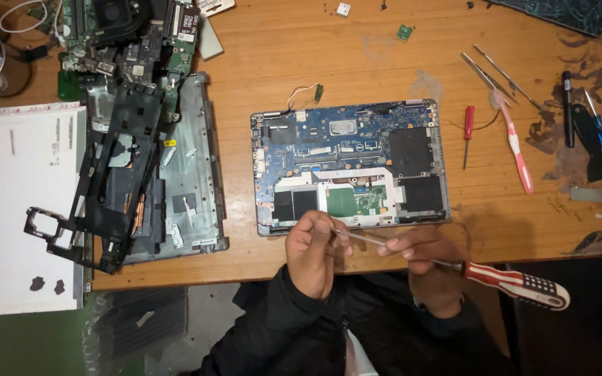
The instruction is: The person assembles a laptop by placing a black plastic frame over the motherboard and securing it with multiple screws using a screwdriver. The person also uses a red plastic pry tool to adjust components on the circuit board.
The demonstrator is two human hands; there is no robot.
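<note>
Head view: both hands on one screwdriver below an opened laptop

Head camera looks down on a wooden worktop (357,63). The left hand (311,251) pinches the metal shaft with its fingers together; the right hand (430,268) is clamped on the screwdriver (517,282) near its red-and-white handle. Its long axis runs left to right, tip toward the left hand. The opened laptop base (350,163) lies just beyond both hands, the left one nearer its edge.

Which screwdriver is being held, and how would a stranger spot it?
Start at the opened laptop mid-table, then drop to its front edge. The right hand holds a screwdriver there. Its red-and-white striped handle is far fatter than the slim red one lying beyond.
</note>
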